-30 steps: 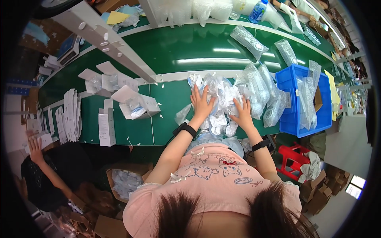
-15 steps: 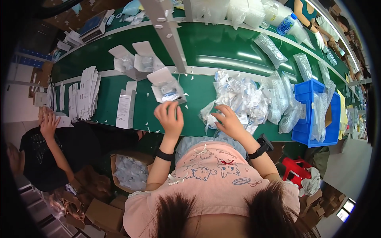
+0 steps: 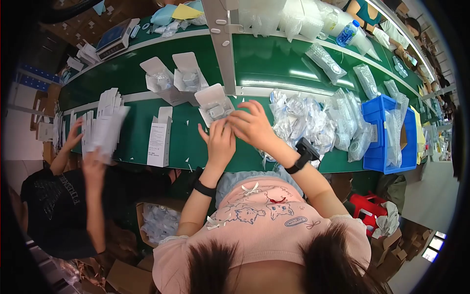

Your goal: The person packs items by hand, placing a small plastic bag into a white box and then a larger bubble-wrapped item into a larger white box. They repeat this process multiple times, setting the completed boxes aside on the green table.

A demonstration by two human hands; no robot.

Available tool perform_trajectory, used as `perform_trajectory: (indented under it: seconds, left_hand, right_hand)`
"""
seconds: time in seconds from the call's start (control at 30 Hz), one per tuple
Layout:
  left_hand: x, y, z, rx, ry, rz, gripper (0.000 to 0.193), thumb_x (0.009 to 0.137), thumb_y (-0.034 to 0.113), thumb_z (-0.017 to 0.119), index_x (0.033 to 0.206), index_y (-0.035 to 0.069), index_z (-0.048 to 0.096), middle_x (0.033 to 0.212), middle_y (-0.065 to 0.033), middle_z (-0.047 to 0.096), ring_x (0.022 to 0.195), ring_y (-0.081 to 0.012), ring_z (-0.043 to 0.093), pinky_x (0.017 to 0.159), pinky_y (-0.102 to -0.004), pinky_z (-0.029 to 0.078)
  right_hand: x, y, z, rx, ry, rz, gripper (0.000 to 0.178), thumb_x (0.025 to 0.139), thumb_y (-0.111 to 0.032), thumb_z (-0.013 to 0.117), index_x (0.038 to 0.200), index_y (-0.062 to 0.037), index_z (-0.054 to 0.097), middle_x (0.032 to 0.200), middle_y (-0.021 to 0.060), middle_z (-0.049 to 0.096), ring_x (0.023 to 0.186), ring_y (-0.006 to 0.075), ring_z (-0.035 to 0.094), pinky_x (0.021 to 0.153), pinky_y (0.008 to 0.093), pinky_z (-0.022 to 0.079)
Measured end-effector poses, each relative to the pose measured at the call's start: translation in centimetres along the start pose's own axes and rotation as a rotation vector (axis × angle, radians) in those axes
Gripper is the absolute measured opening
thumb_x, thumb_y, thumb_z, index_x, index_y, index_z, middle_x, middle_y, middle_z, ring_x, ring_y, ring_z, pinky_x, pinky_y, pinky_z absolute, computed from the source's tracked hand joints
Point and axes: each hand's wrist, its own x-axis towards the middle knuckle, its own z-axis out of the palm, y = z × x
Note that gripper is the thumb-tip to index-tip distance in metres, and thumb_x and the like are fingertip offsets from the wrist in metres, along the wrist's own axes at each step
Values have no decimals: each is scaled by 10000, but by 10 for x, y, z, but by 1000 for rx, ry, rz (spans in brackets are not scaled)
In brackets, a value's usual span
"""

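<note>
My left hand is at the near edge of an open white carton, its thumb spread away from its fingers. From the right, my right hand reaches over to the same edge with fingers apart, their tips overlapping those of my left. Clear-bagged contents show inside this carton; whether the fingertips touch anything small is hidden. Two more open white cartons, a left one and a right one, stand behind it with bagged items inside. A tall white carton stands to the left, one flap up.
To the right lies a heap of clear-and-white sachets, beside bubble-wrapped pieces and a blue bin. A metal post rises behind the cartons. At left, a co-worker's hand is beside flat white cartons.
My right hand has moved left from the sachet heap to the carton. My left hand shifted slightly right. The blue-and-white item in the carton no longer shows. The co-worker's hands moved among flat cartons.
</note>
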Motion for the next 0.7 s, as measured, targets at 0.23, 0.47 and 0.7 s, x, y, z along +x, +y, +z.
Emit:
perform_trajectory:
  seconds: [0.23,0.47,0.7]
  left_hand:
    - [-36,-27,-22,-210,197,-111,214,710,5,547,924,16,554,1033,-116,526,1014,-302,464,949,-453,285]
    - [-48,-82,-29,13,112,-376,405,715,110,615,1085,23,474,1186,-182,406,1093,-363,395,934,-455,312]
    - [-50,-118,2,128,-291,-852,887,630,286,731,1309,65,206,1283,-262,249,1124,-442,348,907,-457,357]
  right_hand:
    - [0,12,29,-203,26,-73,293,650,-107,647,938,-95,597,907,37,526,971,226,472,912,493,310]
    - [16,26,28,-163,111,-125,236,665,-73,607,899,-100,595,717,-2,520,937,197,486,943,521,270]
    - [36,18,41,-241,-104,-75,166,668,-80,605,832,-108,592,659,-11,508,954,194,491,969,564,226]
